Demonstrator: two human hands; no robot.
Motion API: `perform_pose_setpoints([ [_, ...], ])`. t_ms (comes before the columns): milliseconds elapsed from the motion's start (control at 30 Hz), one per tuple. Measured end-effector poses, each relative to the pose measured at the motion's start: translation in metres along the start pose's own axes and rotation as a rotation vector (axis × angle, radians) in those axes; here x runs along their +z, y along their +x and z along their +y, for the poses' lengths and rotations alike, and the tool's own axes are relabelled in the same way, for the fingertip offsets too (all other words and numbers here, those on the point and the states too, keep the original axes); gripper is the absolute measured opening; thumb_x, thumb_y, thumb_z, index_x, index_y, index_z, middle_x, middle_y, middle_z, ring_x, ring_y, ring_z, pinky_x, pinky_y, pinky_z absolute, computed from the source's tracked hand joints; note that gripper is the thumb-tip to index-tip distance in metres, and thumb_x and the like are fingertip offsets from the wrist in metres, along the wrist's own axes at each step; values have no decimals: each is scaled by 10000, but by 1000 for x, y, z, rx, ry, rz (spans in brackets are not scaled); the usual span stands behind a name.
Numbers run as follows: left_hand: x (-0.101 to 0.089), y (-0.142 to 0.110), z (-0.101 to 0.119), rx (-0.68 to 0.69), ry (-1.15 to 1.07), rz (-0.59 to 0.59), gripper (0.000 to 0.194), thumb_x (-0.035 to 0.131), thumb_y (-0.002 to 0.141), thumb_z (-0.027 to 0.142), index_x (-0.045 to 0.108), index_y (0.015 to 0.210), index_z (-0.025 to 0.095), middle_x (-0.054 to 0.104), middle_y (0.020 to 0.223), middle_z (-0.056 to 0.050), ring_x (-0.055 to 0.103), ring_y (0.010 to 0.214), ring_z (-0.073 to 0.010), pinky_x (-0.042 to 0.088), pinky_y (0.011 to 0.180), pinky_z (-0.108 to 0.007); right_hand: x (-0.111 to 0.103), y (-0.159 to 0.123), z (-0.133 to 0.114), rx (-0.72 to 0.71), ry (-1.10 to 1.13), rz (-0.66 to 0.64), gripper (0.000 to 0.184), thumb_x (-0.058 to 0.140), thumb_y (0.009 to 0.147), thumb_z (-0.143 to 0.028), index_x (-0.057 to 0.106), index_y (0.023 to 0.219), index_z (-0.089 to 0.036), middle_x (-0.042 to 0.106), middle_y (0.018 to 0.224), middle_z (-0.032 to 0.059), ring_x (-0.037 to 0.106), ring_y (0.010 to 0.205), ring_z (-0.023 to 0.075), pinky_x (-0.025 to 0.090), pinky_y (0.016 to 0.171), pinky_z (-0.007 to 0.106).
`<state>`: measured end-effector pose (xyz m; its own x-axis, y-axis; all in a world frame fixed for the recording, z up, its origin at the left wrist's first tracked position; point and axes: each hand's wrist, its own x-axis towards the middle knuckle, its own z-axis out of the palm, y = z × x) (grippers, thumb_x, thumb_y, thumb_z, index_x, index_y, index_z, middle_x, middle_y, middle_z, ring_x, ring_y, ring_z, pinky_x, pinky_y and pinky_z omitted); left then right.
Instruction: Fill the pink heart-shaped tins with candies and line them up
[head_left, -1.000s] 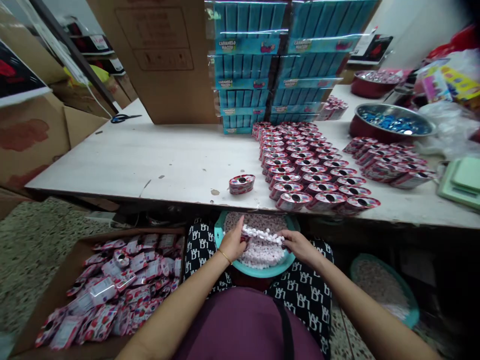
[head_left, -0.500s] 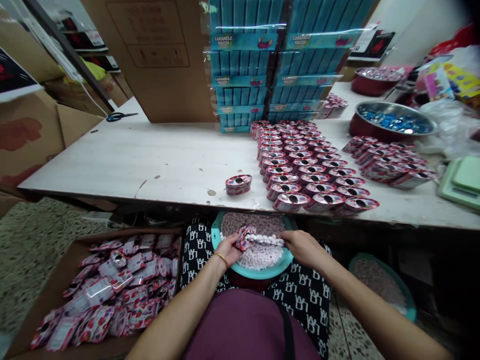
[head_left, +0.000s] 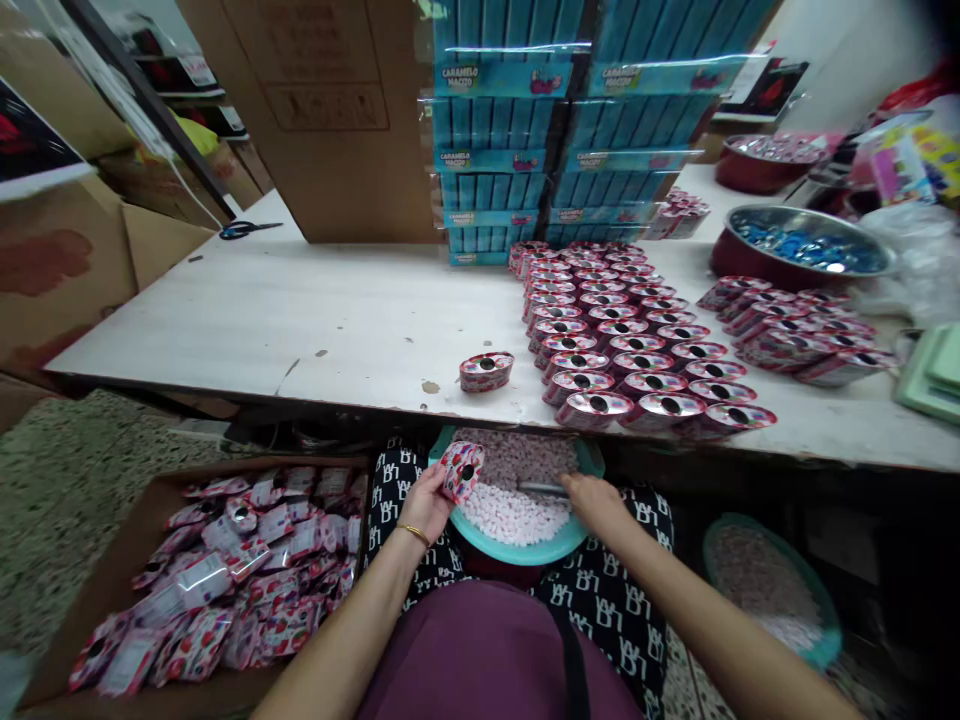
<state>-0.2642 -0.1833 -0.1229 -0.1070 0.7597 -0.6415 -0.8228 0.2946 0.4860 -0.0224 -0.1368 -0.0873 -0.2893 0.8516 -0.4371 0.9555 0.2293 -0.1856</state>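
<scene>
My left hand (head_left: 426, 508), with a gold bracelet at the wrist, grips a small red and pink printed packet (head_left: 460, 472) at the left side of a turquoise basin (head_left: 517, 551). The packet is tilted, its dark round opening towards me. Small pale pink candies (head_left: 517, 515) fill the basin, which rests on my lap. My right hand (head_left: 596, 505) is closed around the end of a narrow grey metal scoop (head_left: 541, 488). The scoop lies low over the candies, its far end partly among them. One similar packet (head_left: 486, 373) stands alone near the table's front edge.
Rows of upright packets (head_left: 596, 330) cover the table's right part, before stacked blue boxes (head_left: 491, 160). A carton of packets (head_left: 202, 590) sits at lower left. A second basin (head_left: 825, 600) is at lower right. A steel bowl (head_left: 802, 245), green scale (head_left: 934, 370) and scissors (head_left: 247, 230) lie around.
The scoop, earlier loaded with candies at the packet's mouth, is now down at the candies in the basin. My left hand has moved left and turned the packet more upright.
</scene>
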Motion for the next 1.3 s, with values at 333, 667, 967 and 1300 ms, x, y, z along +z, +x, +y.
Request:
perform_pose_setpoints([
  [333,-16,-1,16,16,-97,95,182,465,773,90,601,890,120,669,789,-73,621,711,-146,505,661,-277,72,46,-23,-83,482,22,344,359,724,-105,610,951,-168,639,948,40,560,910,140,409,796,247],
  [667,17,3,-14,-54,-127,34,138,481,754,57,588,814,120,642,721,-55,585,599,-115,484,597,-259,-45,-9,-5,-242,433,52,340,359,735,-169,631,936,-209,651,925,26,571,879,153,408,782,253],
  [967,21,6,-26,-83,-97,28,129,479,757,65,565,824,133,613,675,-31,537,508,-88,430,483,-211,-97,-32,-56,-208,-280,30,344,362,698,-85,609,890,-228,617,855,59,600,741,192,402,598,269],
  [1300,15,3,-19,-24,-111,59,143,457,770,57,571,826,122,632,723,-61,572,545,-103,475,502,-221,-100,-36,-60,-212,-297,19,309,362,752,-101,589,924,-221,604,901,59,588,769,144,395,638,233],
])
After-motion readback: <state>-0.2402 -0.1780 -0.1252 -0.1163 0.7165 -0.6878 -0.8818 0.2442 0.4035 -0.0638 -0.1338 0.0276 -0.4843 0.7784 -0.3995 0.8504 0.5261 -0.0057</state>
